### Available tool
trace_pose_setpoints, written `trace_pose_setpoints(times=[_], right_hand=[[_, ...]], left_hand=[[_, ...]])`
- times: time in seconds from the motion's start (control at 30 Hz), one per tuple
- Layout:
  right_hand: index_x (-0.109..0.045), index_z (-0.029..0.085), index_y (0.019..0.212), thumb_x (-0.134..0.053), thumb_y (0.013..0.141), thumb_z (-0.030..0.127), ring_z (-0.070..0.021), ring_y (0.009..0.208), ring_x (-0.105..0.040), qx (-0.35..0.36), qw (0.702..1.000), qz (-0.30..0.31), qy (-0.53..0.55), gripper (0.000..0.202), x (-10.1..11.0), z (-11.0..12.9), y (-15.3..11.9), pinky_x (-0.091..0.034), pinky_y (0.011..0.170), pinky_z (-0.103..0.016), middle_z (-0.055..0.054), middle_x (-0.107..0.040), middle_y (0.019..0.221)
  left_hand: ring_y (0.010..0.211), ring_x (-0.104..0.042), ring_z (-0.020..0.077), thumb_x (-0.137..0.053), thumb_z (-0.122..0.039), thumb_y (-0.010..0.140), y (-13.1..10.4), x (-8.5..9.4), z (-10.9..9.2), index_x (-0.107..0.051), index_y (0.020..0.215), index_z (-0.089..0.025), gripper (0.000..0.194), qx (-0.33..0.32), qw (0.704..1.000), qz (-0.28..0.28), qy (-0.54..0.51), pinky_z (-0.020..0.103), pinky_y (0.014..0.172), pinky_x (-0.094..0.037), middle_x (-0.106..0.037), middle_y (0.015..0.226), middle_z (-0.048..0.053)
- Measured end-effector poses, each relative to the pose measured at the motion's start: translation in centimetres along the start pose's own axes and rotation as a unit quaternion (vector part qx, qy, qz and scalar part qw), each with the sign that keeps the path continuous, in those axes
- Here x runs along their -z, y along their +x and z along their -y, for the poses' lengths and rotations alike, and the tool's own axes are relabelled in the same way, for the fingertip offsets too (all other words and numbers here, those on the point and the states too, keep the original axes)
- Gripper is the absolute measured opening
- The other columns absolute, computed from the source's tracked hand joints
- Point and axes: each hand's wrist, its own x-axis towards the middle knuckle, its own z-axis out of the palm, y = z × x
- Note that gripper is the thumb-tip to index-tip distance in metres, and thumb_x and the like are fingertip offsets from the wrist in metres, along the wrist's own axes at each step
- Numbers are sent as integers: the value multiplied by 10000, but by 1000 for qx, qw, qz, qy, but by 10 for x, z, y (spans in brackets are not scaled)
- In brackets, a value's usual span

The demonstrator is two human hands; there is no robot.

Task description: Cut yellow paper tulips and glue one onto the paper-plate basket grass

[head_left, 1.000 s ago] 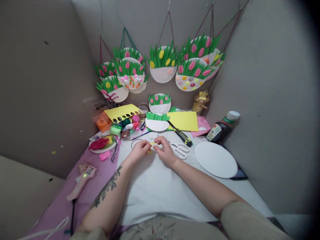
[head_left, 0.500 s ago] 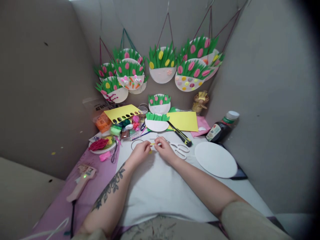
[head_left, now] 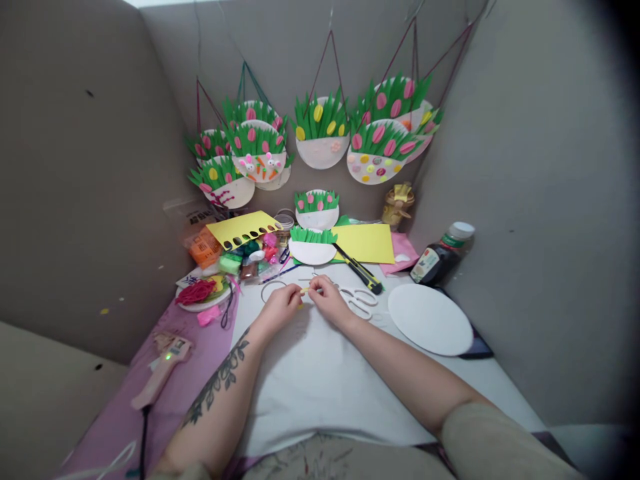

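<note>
Between my fingertips is a small yellow paper piece [head_left: 305,291], held over the white cloth. My left hand [head_left: 283,303] pinches it from the left and my right hand [head_left: 327,299] from the right, the fingertips of both nearly meeting. Its exact shape is too small to make out. White-handled scissors [head_left: 361,301] lie just right of my right hand, their blades partly hidden by it. Beyond my hands rests a cut white paper plate [head_left: 313,252] with a green paper grass fringe. A black and yellow utility knife [head_left: 364,273] lies beside that plate.
A white paper disc [head_left: 431,319] and a dark bottle [head_left: 443,253] stand at right. A pink glue gun [head_left: 164,373] with a lit green light lies at left. Yellow sheets [head_left: 367,243] and bagged coloured clay [head_left: 250,257] are at the back. Decorated plates [head_left: 323,152] hang on the wall.
The view has shifted slightly. Both hands stay together with the yellow paper piece pinched between them; little else differs.
</note>
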Motion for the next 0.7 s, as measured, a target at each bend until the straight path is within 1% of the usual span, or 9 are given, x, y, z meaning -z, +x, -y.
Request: trace_pose_setpoints(times=[0.23,0.37,0.47,0.53,0.63,0.7], right_hand=[[-504,187,710,-516,762,208,-146,773,-498,-11,1000,-8,-12,57,-1,-3,1,-416,705,-272,-7,-498,806],[-506,186,701,-538,750,214,-142,753,-497,-11,1000,-13,-14,65,-2,-3,1,-415,715,-274,-2,-498,791],[-518,185,691,-542,740,208,-144,752,-499,-4,1000,-12,-14,59,-2,-1,1,-415,717,-277,-4,-506,785],[-538,183,691,-538,743,215,-145,757,-506,-5,1000,-8,-8,61,-2,1,1,-418,724,-280,-8,-524,793],[-579,182,699,-528,763,261,-144,737,-520,-36,999,-9,15,114,-3,0,2,-423,710,-277,-8,-557,767],[-613,185,762,-522,775,308,-133,641,-512,-84,995,-7,55,153,-3,-1,2,-420,620,-260,9,-557,682]], left_hand=[[675,-556,146,-386,-228,827,-1,1,-2,-564,744,-183,201,-17,1000,5,0,239,625,-369,-633,717,14],[638,-532,140,-404,-285,834,-1,-2,-4,-579,767,-173,219,-17,1000,4,4,234,585,-349,-624,699,12],[611,-517,136,-417,-329,833,-1,-4,-2,-585,747,-169,248,-7,1000,-11,12,231,566,-337,-617,673,9],[606,-518,135,-426,-305,821,0,-6,1,-588,718,-170,234,3,999,-28,24,231,574,-339,-615,654,8],[604,-515,132,-439,-249,793,1,-7,3,-591,696,-173,196,4,998,-49,37,228,586,-343,-604,629,2],[601,-513,127,-444,-228,781,2,-7,4,-592,693,-173,181,0,998,-62,30,223,586,-344,-595,621,-4]])
